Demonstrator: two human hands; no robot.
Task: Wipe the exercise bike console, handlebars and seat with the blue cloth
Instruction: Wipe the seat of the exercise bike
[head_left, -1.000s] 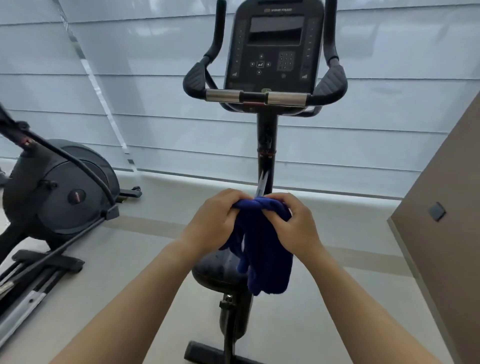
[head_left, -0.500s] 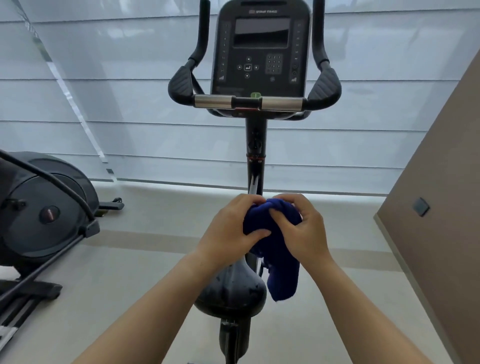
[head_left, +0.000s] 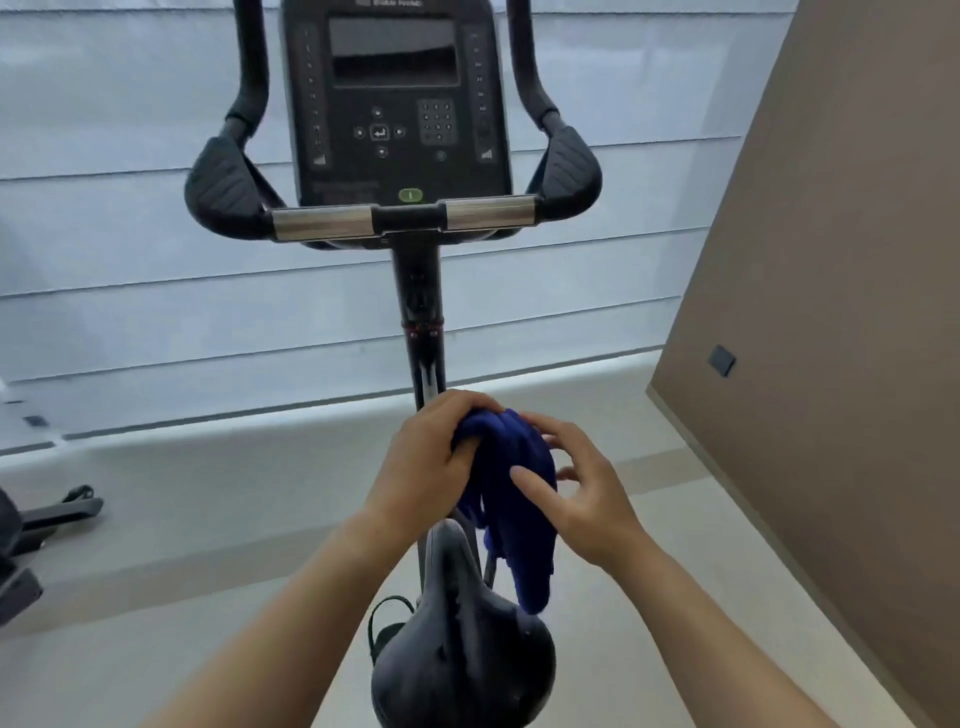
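Now the right hand (head_left: 587, 499) has opened off the blue cloth (head_left: 527, 571); the left hand (head_left: 426, 467) alone grips it, probably ready to wipe.

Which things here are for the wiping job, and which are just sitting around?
For the job:
- blue cloth, gripped by the left hand and touched by the right hand
- the bike's console, handlebars and seat

Just there:
- another exercise machine at the left edge
- window blinds
- a dark wall plate on the brown wall
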